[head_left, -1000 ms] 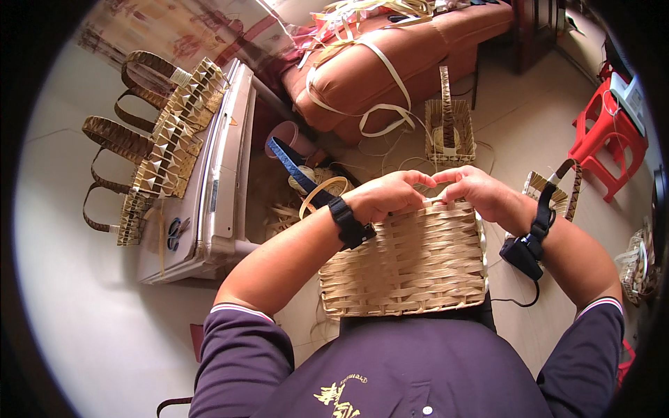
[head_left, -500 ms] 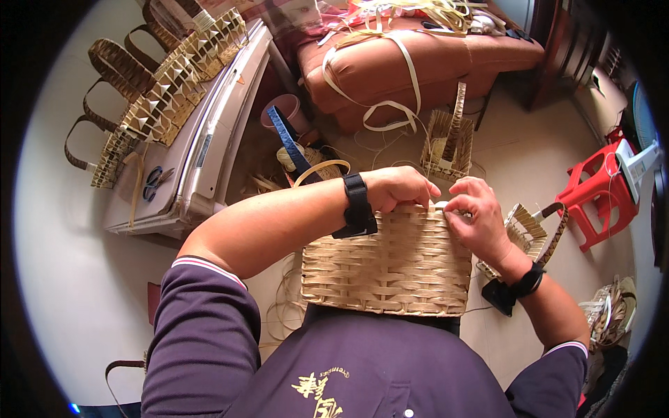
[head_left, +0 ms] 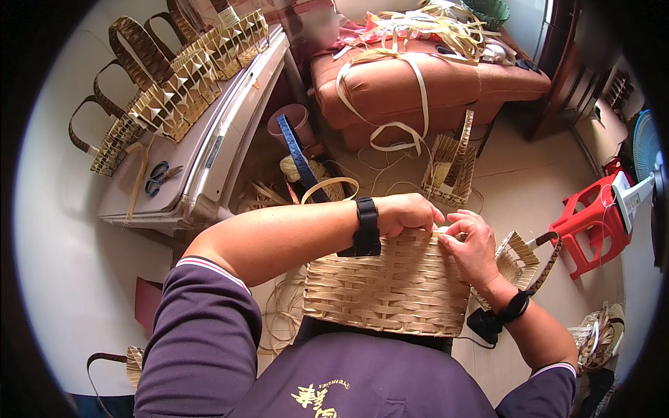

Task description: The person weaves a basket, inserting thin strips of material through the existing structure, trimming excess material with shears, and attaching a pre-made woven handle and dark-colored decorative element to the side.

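Note:
A tan woven basket [head_left: 387,289] rests on its side on my lap, its broad woven face toward me. My left hand [head_left: 411,213] reaches across to its far edge, fingers bent down over that edge. Close beside it, my right hand [head_left: 471,245] pinches at the same edge with thumb and forefinger, near the far right corner. A bit of pale strip shows between the two hands; its ends are hidden by my fingers. What lies beyond the basket's edge is out of sight.
Finished handled baskets [head_left: 178,104] line a table [head_left: 174,198] with scissors [head_left: 162,177]. Ahead, loose strips [head_left: 446,28] cover a reddish-brown sofa [head_left: 404,87]. Small handled baskets [head_left: 446,171] stand on the floor. A red stool [head_left: 592,230] is at right, a pink bin [head_left: 293,122] ahead left.
My view has tilted up a little, so everything sits lower in the picture. My hands have come closer together at the basket's edge, the right one now pinching where its fingers were more spread.

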`<control>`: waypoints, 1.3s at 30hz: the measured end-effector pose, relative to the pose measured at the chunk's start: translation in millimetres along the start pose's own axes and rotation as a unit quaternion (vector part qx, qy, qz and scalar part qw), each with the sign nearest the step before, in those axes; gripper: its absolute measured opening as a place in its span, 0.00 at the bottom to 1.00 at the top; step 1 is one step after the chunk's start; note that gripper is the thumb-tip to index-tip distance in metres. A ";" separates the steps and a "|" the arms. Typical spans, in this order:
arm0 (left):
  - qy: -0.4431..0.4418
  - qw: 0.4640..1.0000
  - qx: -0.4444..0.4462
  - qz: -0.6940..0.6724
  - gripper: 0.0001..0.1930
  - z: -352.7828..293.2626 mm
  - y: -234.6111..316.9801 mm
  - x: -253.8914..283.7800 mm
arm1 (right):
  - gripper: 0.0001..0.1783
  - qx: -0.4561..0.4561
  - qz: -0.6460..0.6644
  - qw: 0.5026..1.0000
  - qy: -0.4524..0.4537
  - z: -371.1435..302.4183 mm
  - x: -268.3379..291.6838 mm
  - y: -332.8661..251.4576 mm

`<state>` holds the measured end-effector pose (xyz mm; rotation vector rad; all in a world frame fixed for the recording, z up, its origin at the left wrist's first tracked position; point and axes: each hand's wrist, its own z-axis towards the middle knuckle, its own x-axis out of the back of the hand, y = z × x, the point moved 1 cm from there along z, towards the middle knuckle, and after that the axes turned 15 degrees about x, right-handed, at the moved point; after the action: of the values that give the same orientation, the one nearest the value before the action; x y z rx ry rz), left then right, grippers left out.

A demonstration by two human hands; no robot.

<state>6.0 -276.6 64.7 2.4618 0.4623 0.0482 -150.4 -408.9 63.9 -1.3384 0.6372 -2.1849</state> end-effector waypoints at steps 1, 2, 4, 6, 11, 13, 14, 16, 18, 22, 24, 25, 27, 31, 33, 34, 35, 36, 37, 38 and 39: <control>-0.001 1.000 0.001 0.012 0.24 -4.2 0.9 -0.6 | 0.07 -0.001 0.007 1.000 0.001 1.3 -2.6 0.3; -0.002 1.000 0.002 0.023 0.24 -8.5 1.9 -1.3 | 0.07 -0.003 0.013 1.000 0.001 2.9 -4.8 0.5; 0.026 0.998 -0.005 0.050 0.23 -18.3 4.0 -4.0 | 0.07 0.018 0.020 1.000 0.005 5.8 -8.0 0.7; 0.079 0.981 -0.054 0.171 0.19 -26.9 10.6 -0.9 | 0.06 0.043 0.018 0.999 0.020 5.4 -5.4 -1.6; 0.117 0.900 -0.249 0.339 0.16 -32.1 26.8 -7.0 | 0.04 0.078 0.060 0.992 0.075 -9.9 19.6 -8.3; 0.086 0.898 -0.252 0.350 0.16 -32.4 30.1 -15.7 | 0.04 0.062 0.098 0.985 0.132 -20.1 32.1 -5.4; 0.072 0.894 -0.253 0.362 0.16 -32.1 31.7 -20.3 | 0.04 0.047 0.129 0.976 0.170 -22.5 40.5 -5.0; 0.100 0.890 -0.229 0.381 0.16 -31.1 34.7 -28.5 | 0.04 0.027 0.180 0.955 0.234 -29.5 58.8 -1.1; 0.071 0.917 -0.176 0.351 0.17 -30.9 36.8 -33.1 | 0.04 0.023 0.203 0.941 0.268 -38.9 70.4 2.5; 0.043 0.946 -0.153 0.281 0.16 -35.2 42.8 -42.4 | 0.02 -0.041 0.296 0.915 0.272 -58.8 64.7 15.2; 0.069 0.952 -0.127 0.271 0.15 -35.6 46.9 -39.6 | 0.03 -0.091 0.359 0.889 0.271 -63.8 48.5 25.7; 0.081 0.954 -0.114 0.266 0.15 -35.2 48.1 -37.8 | 0.04 -0.108 0.372 0.885 0.260 -66.9 40.4 27.7; 0.219 0.878 -0.177 0.388 0.15 -37.8 53.4 -28.7 | 0.05 -0.134 0.391 0.878 0.241 -72.0 27.1 31.3; 0.228 0.841 -0.133 0.473 0.17 -48.7 57.1 -24.0 | 0.06 -0.155 0.389 0.883 0.213 -83.5 8.6 33.7; 0.231 0.836 -0.130 0.480 0.17 -50.9 55.6 -25.0 | 0.06 -0.158 0.398 0.880 0.203 -85.2 1.0 35.0; 0.233 0.833 -0.131 0.484 0.16 -51.3 54.9 -25.9 | 0.06 -0.159 0.401 0.879 0.201 -84.9 -0.5 35.2; 0.236 0.830 -0.132 0.488 0.16 -51.5 54.9 -26.5 | 0.06 -0.160 0.404 0.878 0.200 -84.7 -2.5 35.1; 0.235 0.828 -0.132 0.491 0.16 -51.3 55.7 -26.4 | 0.07 -0.171 0.410 0.875 0.192 -82.4 -3.9 34.8; 0.242 0.827 -0.132 0.489 0.16 -50.9 56.6 -26.2 | 0.07 -0.176 0.412 0.874 0.189 -80.5 -4.6 34.5; 0.250 0.827 -0.133 0.486 0.16 -50.7 57.1 -25.9 | 0.07 -0.181 0.415 0.872 0.185 -78.6 -5.4 34.3; 0.250 0.826 -0.133 0.488 0.16 -51.0 55.9 -25.8 | 0.08 -0.180 0.417 0.872 0.181 -76.7 -6.7 34.3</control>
<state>-7.9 -297.4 140.6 2.1189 -0.6148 1.1094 -211.3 -420.9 6.9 -0.5768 1.4985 -1.6113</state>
